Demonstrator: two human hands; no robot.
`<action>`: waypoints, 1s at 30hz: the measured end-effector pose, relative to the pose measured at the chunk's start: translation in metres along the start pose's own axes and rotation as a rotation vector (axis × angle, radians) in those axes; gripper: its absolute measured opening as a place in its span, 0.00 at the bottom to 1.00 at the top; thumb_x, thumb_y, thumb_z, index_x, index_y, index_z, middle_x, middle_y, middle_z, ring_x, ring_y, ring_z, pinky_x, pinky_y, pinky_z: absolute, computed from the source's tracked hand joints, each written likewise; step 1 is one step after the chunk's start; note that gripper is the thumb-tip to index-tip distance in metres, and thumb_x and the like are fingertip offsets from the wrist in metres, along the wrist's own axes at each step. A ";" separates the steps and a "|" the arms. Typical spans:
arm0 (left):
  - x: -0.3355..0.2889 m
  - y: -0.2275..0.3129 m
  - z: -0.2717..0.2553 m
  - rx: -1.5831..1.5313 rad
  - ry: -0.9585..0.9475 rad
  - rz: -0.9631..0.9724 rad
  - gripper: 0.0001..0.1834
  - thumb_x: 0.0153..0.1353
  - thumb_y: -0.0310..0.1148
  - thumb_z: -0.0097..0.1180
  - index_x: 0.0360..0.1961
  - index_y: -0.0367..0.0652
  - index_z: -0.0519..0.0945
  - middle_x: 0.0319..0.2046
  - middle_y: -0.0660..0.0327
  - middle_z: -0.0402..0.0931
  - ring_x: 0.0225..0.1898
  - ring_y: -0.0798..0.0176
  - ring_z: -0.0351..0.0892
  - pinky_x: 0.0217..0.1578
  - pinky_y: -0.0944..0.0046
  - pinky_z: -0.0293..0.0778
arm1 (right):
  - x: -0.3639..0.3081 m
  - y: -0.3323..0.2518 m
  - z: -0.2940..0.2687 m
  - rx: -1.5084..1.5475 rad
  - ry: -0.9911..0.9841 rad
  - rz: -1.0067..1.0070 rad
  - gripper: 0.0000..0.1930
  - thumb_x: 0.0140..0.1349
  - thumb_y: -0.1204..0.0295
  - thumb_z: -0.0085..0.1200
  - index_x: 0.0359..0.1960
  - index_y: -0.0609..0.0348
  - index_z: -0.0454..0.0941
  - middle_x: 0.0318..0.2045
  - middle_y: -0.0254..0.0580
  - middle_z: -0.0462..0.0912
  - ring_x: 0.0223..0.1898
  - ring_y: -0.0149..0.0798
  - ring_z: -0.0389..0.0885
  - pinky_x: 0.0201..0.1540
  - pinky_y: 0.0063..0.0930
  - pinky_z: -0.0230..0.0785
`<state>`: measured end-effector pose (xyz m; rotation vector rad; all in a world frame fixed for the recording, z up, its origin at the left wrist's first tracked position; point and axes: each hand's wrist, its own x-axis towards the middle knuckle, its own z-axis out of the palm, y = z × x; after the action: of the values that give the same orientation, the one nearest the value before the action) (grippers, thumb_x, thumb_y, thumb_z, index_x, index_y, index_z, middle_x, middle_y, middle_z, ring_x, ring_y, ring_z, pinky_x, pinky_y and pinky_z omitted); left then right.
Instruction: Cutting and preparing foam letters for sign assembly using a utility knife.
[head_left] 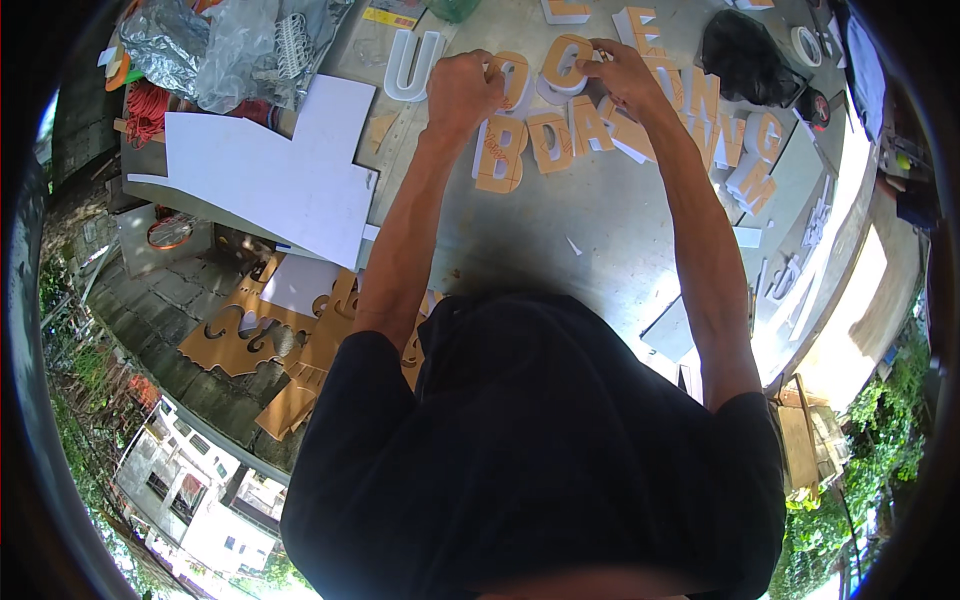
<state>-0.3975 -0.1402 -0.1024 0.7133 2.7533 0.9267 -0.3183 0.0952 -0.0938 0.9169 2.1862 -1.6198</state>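
On the grey table, my left hand (465, 92) is closed with its fingertips at the left edge of a brown-faced foam letter (516, 78). My right hand (628, 80) pinches the right edge of a round brown-faced letter (557, 76) with white sides, tilted beside the first. A white U-shaped letter (400, 66) lies just left of my left hand. Nearer to me is a row of brown-faced letters, among them a double-looped one (500, 155) and a slanted one (590, 125). More letters stand partly behind my right wrist.
White sheets (270, 170) cover the table's left side, below crumpled clear plastic (235, 50) and red cord (147, 110). A black bag (745, 58), a tape roll (806, 46) and white offcuts (800, 265) lie at right. Cut brown board (235, 325) sits below the table's left edge.
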 end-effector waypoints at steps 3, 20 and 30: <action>-0.003 0.001 0.001 -0.011 -0.041 -0.062 0.18 0.54 0.36 0.67 0.45 0.38 0.86 0.29 0.50 0.86 0.30 0.54 0.87 0.37 0.60 0.82 | 0.000 0.000 0.001 -0.014 -0.003 0.003 0.34 0.55 0.62 0.67 0.64 0.60 0.75 0.33 0.44 0.83 0.30 0.35 0.78 0.35 0.30 0.71; -0.032 -0.048 -0.038 0.207 0.086 -0.091 0.41 0.41 0.48 0.78 0.59 0.55 0.77 0.65 0.40 0.58 0.60 0.28 0.65 0.55 0.36 0.73 | -0.059 -0.018 0.014 -0.229 0.410 -0.434 0.21 0.60 0.62 0.59 0.51 0.61 0.83 0.43 0.54 0.87 0.41 0.49 0.87 0.50 0.36 0.78; -0.039 -0.091 -0.019 0.014 0.295 0.023 0.34 0.40 0.38 0.78 0.54 0.55 0.83 0.57 0.33 0.67 0.59 0.30 0.70 0.56 0.40 0.71 | -0.186 0.052 0.064 0.026 0.109 -0.317 0.12 0.64 0.71 0.58 0.45 0.66 0.83 0.35 0.52 0.87 0.36 0.45 0.88 0.42 0.35 0.80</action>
<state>-0.4041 -0.2329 -0.1428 0.6594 3.0126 1.0988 -0.1530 -0.0165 -0.0513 0.7066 2.4945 -1.7759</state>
